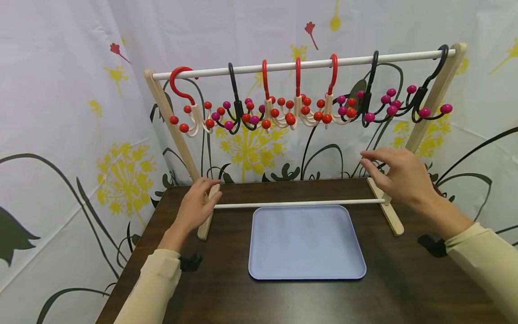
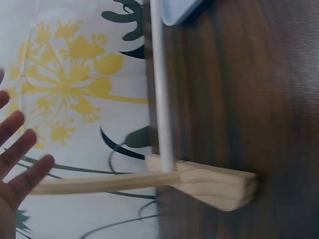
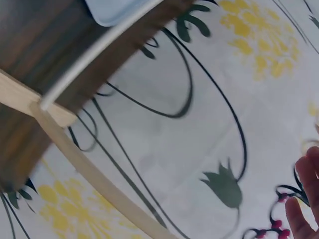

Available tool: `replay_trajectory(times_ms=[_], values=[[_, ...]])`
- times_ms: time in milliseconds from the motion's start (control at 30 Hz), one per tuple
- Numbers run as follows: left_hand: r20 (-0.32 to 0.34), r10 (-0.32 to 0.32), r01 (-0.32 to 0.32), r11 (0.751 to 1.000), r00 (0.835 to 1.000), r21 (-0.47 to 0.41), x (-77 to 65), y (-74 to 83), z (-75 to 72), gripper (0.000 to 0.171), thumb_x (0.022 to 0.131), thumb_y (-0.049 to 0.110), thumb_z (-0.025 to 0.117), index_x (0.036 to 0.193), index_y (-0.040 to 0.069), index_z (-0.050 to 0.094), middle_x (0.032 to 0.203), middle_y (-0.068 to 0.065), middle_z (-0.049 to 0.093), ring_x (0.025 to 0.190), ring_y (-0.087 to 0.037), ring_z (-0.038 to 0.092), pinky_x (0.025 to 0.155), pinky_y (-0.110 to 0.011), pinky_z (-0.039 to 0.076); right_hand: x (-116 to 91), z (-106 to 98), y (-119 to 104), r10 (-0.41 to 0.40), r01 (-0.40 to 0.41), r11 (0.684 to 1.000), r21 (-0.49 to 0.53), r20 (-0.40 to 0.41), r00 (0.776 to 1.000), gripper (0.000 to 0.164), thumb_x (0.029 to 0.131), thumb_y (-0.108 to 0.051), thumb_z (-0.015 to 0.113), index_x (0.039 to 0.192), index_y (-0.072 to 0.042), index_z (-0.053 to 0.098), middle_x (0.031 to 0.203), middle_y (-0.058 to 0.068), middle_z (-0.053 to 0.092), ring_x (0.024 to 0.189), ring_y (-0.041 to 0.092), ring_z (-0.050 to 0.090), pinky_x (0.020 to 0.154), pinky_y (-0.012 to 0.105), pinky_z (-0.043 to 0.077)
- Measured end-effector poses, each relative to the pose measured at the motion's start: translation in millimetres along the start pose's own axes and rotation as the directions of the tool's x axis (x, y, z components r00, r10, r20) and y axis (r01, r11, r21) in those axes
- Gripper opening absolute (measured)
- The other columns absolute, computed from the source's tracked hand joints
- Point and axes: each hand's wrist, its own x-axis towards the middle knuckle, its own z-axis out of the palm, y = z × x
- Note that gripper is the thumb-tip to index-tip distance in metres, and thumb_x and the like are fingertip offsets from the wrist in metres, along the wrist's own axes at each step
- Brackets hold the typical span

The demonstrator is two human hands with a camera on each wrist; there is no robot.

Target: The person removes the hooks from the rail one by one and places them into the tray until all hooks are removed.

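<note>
My left hand (image 1: 197,204) hovers by the rack's left post, its fingers spread and relaxed, holding nothing. In the left wrist view its fingers (image 2: 31,175) show loosely extended at the edge. My right hand (image 1: 398,175) is raised before the right post, thumb and fingers apart with nothing between them. Above the hands, a white rail (image 1: 243,69) bears several octopus-shaped hangers: red-hooked ones with cream arms and red balls, like the middle red-hooked hanger (image 1: 297,81), and black ones with pink balls, like the far-right black hanger (image 1: 421,94).
A light blue tray (image 1: 305,245) lies on the dark wooden table (image 1: 226,292), in front of the rack's lower white bar (image 1: 299,204). Wooden feet, such as the right foot (image 1: 390,216), stand at both sides. A flower-patterned curtain (image 1: 60,90) hangs behind.
</note>
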Motion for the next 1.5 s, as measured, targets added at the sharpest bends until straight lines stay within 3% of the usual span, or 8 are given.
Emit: replay_trajectory(times_ms=[133,267,467,633,933,1100,1267,1500], values=[[-0.231,-0.069,0.057,0.997,0.97,-0.059,-8.1,-13.7,5.9,0.014,0.091,0.006,0.065,0.105,0.004,0.067,0.097,-0.007,0.059,0.078,-0.018,0.057,0.069,-0.028,0.047,13.3,-19.8,-2.6,-0.033,0.031,0.999,-0.017,-0.137,0.99,0.019,0.085,-0.012,0.072,0.101,-0.004,0.076,0.09,0.01,0.074,0.065,0.02,0.063,0.064,0.023,0.038],[-0.448,-0.187,0.155,0.982,0.874,-0.108,-14.7,-27.2,11.2,0.012,0.086,-0.001,0.062,0.097,-0.001,0.065,0.088,-0.011,0.058,0.075,-0.019,0.057,0.062,-0.013,0.043,28.9,-40.8,0.3,0.003,-0.006,1.0,-0.01,-0.297,0.955,0.021,0.086,-0.017,0.069,0.097,0.0,0.076,0.088,0.014,0.074,0.081,-0.001,0.064,0.065,0.01,0.033],[-0.411,-0.459,0.402,0.888,0.788,-0.222,-11.8,-42.9,13.0,0.03,0.086,0.004,0.063,0.115,-0.002,0.055,0.099,-0.017,0.054,0.086,-0.029,0.055,0.077,-0.032,0.041,52.1,-62.9,11.7,0.177,-0.197,0.98,-0.006,-0.414,0.893,0.03,0.09,-0.022,0.064,0.099,0.004,0.075,0.092,0.021,0.072,0.083,-0.022,0.045,0.065,0.011,0.028],[-0.297,-0.578,0.524,0.815,0.76,-0.245,-0.2,-53.3,12.2,0.042,0.089,0.013,0.063,0.125,-0.001,0.048,0.111,-0.021,0.05,0.099,-0.035,0.053,0.087,-0.045,0.038,63.8,-71.1,26.7,0.372,-0.405,0.914,-0.005,-0.387,0.844,0.039,0.092,-0.031,0.059,0.11,0.002,0.072,0.106,0.019,0.071,0.089,-0.015,0.048,0.078,0.015,0.03],[-0.43,-0.494,0.412,0.869,0.755,-0.274,8.9,-60.6,24.5,0.04,0.083,0.005,0.067,0.12,-0.002,0.052,0.107,-0.02,0.054,0.094,-0.033,0.057,0.084,-0.04,0.041,79.0,-68.0,50.5,0.638,-0.662,0.75,0.013,-0.277,0.718,0.046,0.092,-0.038,0.055,0.129,-0.012,0.066,0.123,0.006,0.067,0.1,-0.004,0.061,0.091,0.016,0.038],[-0.41,-0.494,0.394,0.866,0.767,-0.307,9.2,-59.4,31.7,0.043,0.085,0.01,0.073,0.12,-0.004,0.051,0.111,-0.021,0.056,0.095,-0.034,0.06,0.086,-0.04,0.043,86.7,-69.3,55.6,0.676,-0.692,0.717,-0.084,-0.157,0.72,0.052,0.093,-0.039,0.052,0.137,-0.012,0.058,0.126,0.012,0.063,0.106,0.006,0.064,0.097,0.026,0.04],[-0.439,-0.508,0.403,0.859,0.741,-0.315,11.2,-58.2,35.2,0.034,0.087,0.009,0.072,0.113,-0.005,0.054,0.106,-0.022,0.058,0.093,-0.035,0.061,0.09,-0.043,0.041,91.4,-68.6,57.7,0.671,-0.677,0.713,-0.182,-0.104,0.735,0.052,0.094,-0.036,0.051,0.134,-0.004,0.058,0.12,0.019,0.064,0.115,0.041,0.058,0.08,0.036,0.036],[-0.482,-0.494,0.442,0.868,0.724,-0.226,12.3,-61.8,44.6,0.023,0.089,0.011,0.069,0.106,-0.002,0.058,0.096,-0.019,0.062,0.087,-0.035,0.06,0.085,-0.046,0.042,95.4,-68.8,63.0,0.715,-0.692,0.648,-0.318,-0.06,0.697,0.057,0.096,-0.039,0.044,0.134,0.001,0.057,0.121,0.021,0.063,0.115,0.046,0.05,0.065,0.042,0.028]])
